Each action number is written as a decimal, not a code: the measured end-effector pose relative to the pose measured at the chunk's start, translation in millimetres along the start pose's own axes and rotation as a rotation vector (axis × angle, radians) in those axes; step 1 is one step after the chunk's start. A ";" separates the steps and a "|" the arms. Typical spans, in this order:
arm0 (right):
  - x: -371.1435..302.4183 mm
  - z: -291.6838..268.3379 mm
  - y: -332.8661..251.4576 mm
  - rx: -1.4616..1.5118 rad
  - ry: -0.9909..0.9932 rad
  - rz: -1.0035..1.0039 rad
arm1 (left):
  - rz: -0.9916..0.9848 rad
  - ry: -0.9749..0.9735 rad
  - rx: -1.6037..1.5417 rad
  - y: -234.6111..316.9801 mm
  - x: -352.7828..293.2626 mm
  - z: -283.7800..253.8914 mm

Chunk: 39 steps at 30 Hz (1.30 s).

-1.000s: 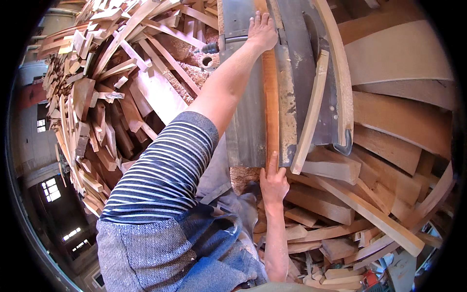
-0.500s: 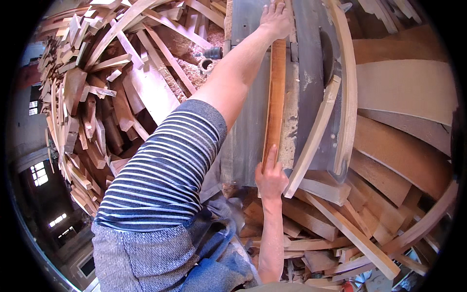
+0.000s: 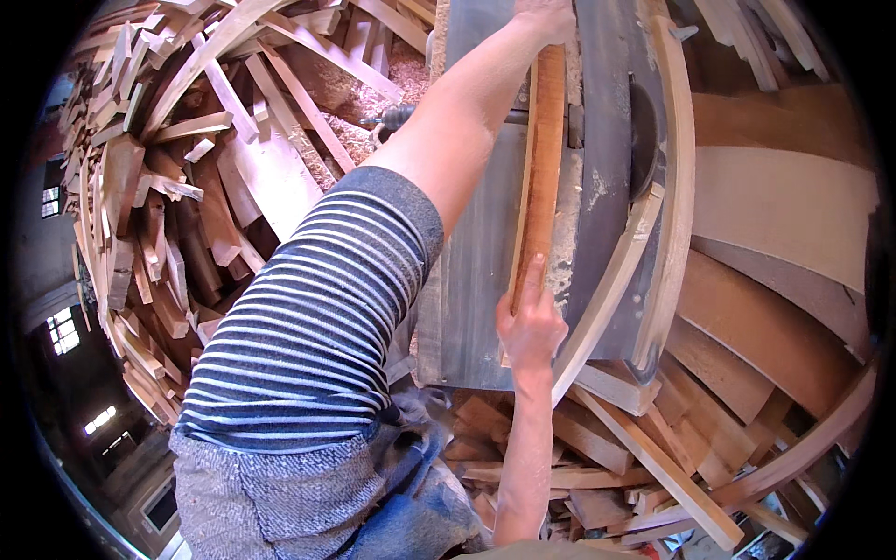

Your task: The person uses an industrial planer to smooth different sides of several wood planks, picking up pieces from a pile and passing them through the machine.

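Observation:
A long brown wooden strip lies lengthwise on a grey metal machine table. At its near end my right hand grips it, the index finger stretched along the top. My left hand rests over the far part of the strip; the picture's upper edge cuts off its fingers. The strip crosses a dark slot in the table near its middle. To the right, a round saw blade stands upright beside a pale batten that lies at a slant.
A long pale wooden rail runs along the table's right side. Wide brown boards lie stacked beyond it. Offcuts and shavings heap up at left. More timber lies below the table's near edge.
Both hands and the wooden strip have slid farther away along the table. My left hand's fingers have passed out of view at the top. The view has shifted slightly.

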State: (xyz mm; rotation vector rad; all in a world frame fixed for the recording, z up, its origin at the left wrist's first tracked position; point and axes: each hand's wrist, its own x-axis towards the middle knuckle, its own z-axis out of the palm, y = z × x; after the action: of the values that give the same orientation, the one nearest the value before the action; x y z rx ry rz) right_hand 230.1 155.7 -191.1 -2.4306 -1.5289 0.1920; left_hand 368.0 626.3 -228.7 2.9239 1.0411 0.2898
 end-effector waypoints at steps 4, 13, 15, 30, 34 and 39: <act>39.7 7.3 -1.1 -0.014 -0.040 -0.056 | -0.176 0.464 -0.162 -35.6 6.0 36.8; 165.0 14.4 -4.5 -0.030 0.022 -0.059 | -0.144 0.362 -0.337 -76.1 -267.9 -32.5; 193.2 19.1 -3.6 -0.032 0.011 -0.055 | -0.408 0.163 -0.479 -90.2 -365.4 -39.0; 353.4 25.9 -16.1 -0.102 0.014 -0.040 | -1.098 -0.540 -0.325 -19.6 -792.1 -67.9; 381.3 30.8 -18.5 -0.079 0.018 -0.026 | -1.148 -0.526 -0.321 -23.8 -786.1 -70.4; 416.0 26.0 -21.2 -0.127 0.012 -0.010 | -1.144 -0.463 -0.303 -45.5 -773.1 -71.5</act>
State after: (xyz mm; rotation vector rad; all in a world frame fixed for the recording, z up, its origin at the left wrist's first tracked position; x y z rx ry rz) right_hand 386.8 542.4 -198.3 -2.5153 -1.5929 0.0810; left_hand -260.7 172.8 -290.9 1.6076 2.0380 -0.2364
